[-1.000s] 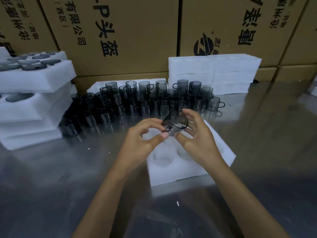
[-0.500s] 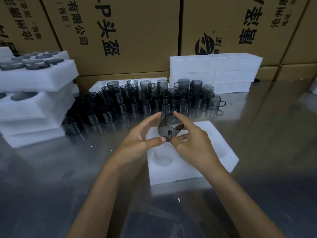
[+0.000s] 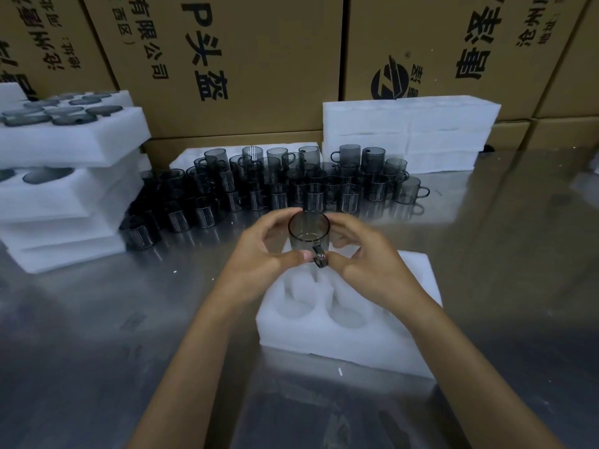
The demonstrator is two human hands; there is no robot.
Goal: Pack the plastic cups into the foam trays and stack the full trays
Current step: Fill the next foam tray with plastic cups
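Now that the cup (image 3: 308,236) has turned upright from its earlier tilt, both hands pinch it, left hand (image 3: 262,251) and right hand (image 3: 366,260), ready for the tray (image 3: 418,319).

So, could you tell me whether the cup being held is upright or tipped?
Upright: the cup has its open rim on top and its handle toward the camera, held between the left hand and right hand.

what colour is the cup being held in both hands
The cup is see-through smoky grey with a darker handle, shown only in the head view.
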